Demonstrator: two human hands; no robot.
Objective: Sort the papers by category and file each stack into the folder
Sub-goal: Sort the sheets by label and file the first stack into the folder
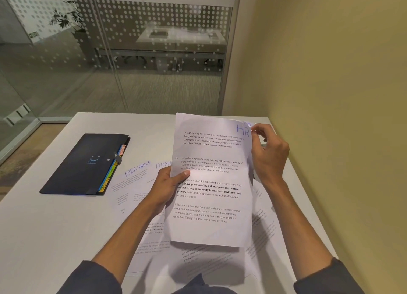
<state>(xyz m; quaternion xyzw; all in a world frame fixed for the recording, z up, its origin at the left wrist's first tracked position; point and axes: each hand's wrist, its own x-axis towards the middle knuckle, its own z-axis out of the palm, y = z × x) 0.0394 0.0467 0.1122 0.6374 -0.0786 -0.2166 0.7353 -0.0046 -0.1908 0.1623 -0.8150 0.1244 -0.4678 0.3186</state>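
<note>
As I watch remotely, the left hand (165,188) grips the HR sheet (211,183) while the right hand (267,152) pinches its top corner, raised for reading above papers (136,183) beside the closed folder (84,163) near the table's (44,227) left edge.

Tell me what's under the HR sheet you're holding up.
Under the HR sheet, loose printed papers lie overlapping on the table. A FINANCE sheet and one starting ADM show beside it; labels of those directly beneath are covered.
</note>
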